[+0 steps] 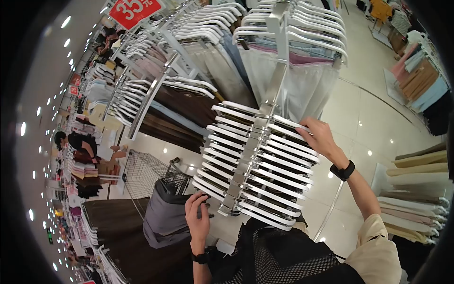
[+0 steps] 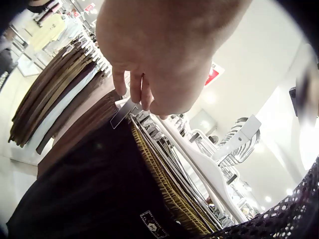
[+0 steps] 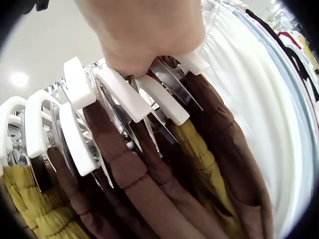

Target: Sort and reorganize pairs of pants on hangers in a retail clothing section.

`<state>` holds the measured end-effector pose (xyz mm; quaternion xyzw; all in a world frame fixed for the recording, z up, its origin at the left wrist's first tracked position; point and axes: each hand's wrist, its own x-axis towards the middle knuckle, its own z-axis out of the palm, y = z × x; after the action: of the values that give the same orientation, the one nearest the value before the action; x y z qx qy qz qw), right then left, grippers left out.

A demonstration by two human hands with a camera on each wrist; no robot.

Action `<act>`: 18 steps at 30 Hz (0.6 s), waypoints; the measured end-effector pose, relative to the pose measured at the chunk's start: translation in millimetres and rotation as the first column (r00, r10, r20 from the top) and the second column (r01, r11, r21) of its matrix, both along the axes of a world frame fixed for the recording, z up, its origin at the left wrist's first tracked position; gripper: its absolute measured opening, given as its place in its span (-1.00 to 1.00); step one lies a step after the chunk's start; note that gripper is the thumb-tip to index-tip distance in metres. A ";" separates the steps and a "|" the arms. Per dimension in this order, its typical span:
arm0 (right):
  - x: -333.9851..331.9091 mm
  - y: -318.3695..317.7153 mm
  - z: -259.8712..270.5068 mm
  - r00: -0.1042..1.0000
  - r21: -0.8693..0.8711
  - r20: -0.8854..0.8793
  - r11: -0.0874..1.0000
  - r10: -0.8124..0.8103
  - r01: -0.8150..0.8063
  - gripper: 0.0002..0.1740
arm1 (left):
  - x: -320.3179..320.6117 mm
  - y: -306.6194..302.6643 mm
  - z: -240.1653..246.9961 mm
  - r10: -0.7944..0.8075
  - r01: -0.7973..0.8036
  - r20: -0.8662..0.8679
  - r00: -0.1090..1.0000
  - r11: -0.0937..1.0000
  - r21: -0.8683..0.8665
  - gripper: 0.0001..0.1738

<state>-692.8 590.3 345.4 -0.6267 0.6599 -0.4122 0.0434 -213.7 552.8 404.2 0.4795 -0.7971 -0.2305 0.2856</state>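
A row of white hangers (image 1: 279, 177) hangs along a metal display arm (image 1: 250, 151), with brown and mustard-yellow trousers (image 3: 199, 154) clipped below. At the left end of the front hangers, my left hand (image 1: 197, 220) holds a hanger's tip with bent fingers. Its fingertips sit beside a metal clip (image 2: 123, 114) on black trousers (image 2: 94, 174) in the left wrist view. My right hand (image 1: 319, 137) grips the right end of a hanger near the back of the row. In the right wrist view its fingers are hidden behind the hand, above hanger ends (image 3: 124, 94).
Behind the row hang white trousers (image 1: 307, 85) on another arm. To the left are a wire shopping cart (image 1: 149, 170) and folded grey clothing (image 1: 168, 217). Stacked garments (image 1: 416, 189) line the right side. Another person (image 1: 82, 144) stands farther left. A red price sign (image 1: 135, 12) hangs above.
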 end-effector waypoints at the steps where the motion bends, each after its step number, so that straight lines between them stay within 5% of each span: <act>1: 1.1 -0.7 0.3 0.999 0.025 0.046 1.000 -0.005 0.004 -0.76 | 3.2 2.0 -0.8 0.000 0.000 0.000 1.000 1.000 0.005 -0.71; 13: 1.7 -13.3 23.0 0.999 0.282 0.054 0.959 -0.005 -0.011 -0.71 | 39.6 -30.5 -26.1 -0.137 0.154 -0.127 0.982 0.979 0.133 -0.69; 18: 9.4 -4.3 37.3 0.962 0.254 -0.264 0.957 -0.069 0.139 -0.63 | 84.0 -77.7 -36.6 -0.300 0.324 -0.180 0.937 0.938 0.122 -0.69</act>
<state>-683.4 586.0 382.6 -0.6263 0.7424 -0.2369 0.0220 -129.7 475.1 367.6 0.3468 -0.8184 -0.3696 0.2708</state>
